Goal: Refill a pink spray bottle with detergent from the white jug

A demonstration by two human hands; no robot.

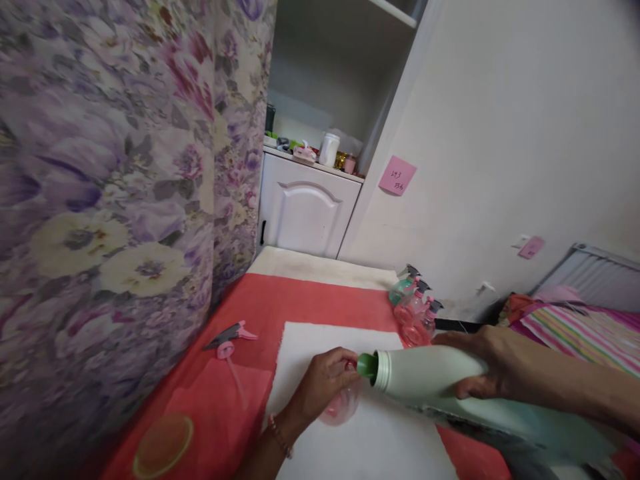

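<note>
My left hand (333,373) is closed around the neck of a clear pink spray bottle (340,408) that stands on a white sheet (385,440). With my right hand (475,363) I grip a large pale green jug (430,375), tilted almost level. Its open mouth, with a green spout inside, meets the spray bottle's neck; whether liquid is flowing I cannot tell. A grey and pink spray nozzle (227,343) with a thin tube lies on the red cloth to the left. Below it rests a round, reddish lid-like disc (163,445).
Several spray bottles (414,310) with grey nozzles stand at the table's far right corner. A floral curtain (125,187) hangs along the left. Behind the table is a white cabinet (307,207) with small items on its shelf. A bed with a striped cover (575,327) lies to the right.
</note>
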